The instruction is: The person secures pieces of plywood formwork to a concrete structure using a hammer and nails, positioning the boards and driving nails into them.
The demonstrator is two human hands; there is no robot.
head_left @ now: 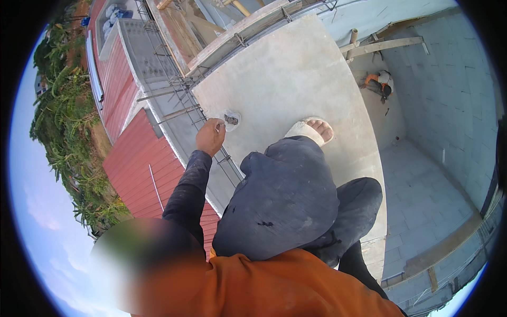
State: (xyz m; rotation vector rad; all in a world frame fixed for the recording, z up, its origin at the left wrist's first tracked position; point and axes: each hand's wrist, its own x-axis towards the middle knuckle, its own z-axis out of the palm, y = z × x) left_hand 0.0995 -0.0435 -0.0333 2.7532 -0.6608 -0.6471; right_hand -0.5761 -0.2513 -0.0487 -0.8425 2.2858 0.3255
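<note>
My left hand reaches from the dark sleeve, its fingers pinched at the edge of a small clear plastic bag with dark bits in it, over a pale concrete slab. My bent legs in dark, dusty trousers rest on the slab, one sandalled foot beside the bag. My right hand is out of view.
Steel bars and timber formwork line the slab's left and top. Red roofing lies below left. Right, beyond the slab's edge, drops a block-walled space where another person crouches under a timber beam.
</note>
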